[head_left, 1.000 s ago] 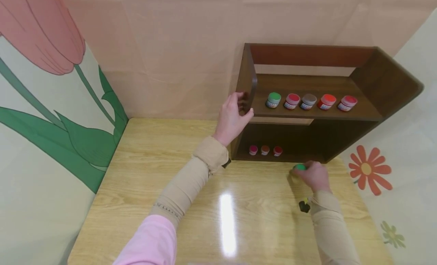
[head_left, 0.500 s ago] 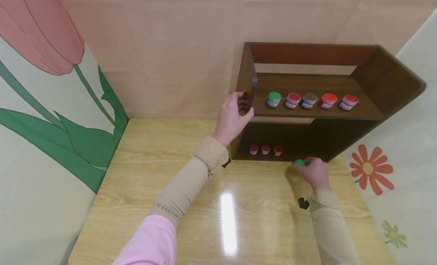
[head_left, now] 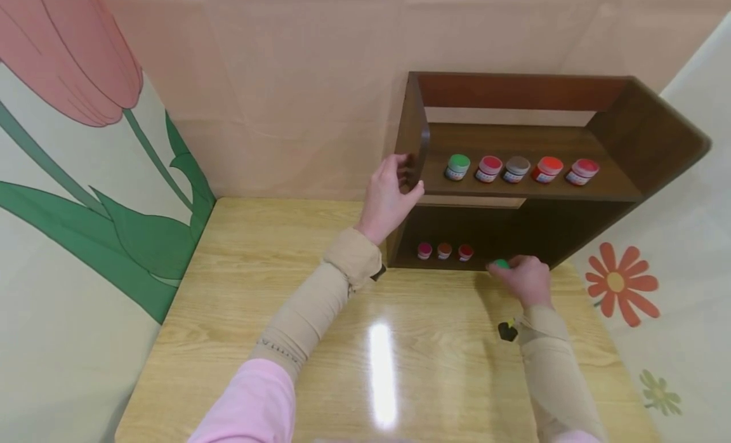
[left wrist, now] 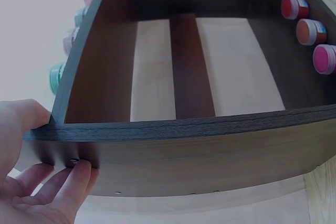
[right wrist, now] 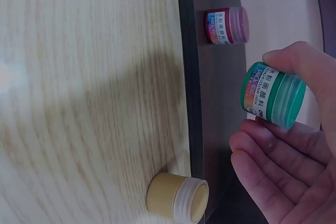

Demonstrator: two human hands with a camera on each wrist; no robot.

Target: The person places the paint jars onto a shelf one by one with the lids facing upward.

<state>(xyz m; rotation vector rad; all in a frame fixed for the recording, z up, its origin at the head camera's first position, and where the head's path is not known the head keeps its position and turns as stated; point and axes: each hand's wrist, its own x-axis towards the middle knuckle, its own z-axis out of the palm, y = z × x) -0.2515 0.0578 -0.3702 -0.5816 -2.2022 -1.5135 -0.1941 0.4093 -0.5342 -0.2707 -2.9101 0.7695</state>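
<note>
My left hand [head_left: 387, 202] grips the left side panel [left wrist: 173, 166] of a dark wooden shelf; in the left wrist view the thumb lies at the front edge and the fingers press the outer face. With thumb and fingers, my right hand [head_left: 528, 281] pinches a green paint jar [right wrist: 272, 95] at the front of the lower shelf. Its label shows in the right wrist view. To its left on that shelf stand a magenta jar [head_left: 424, 251], an orange-brown jar [head_left: 444, 251] and a red jar [head_left: 465, 252].
Several paint jars, among them another green jar [head_left: 457, 167], line the upper shelf [head_left: 508, 138]. An ochre jar [right wrist: 176, 198] stands on the wooden table [head_left: 274, 240] right by the shelf's front edge. A patterned cloth [head_left: 679, 252] hangs at the right.
My right hand has carried the green jar forward from over the table to the lower shelf's front edge. My left hand stays on the side panel.
</note>
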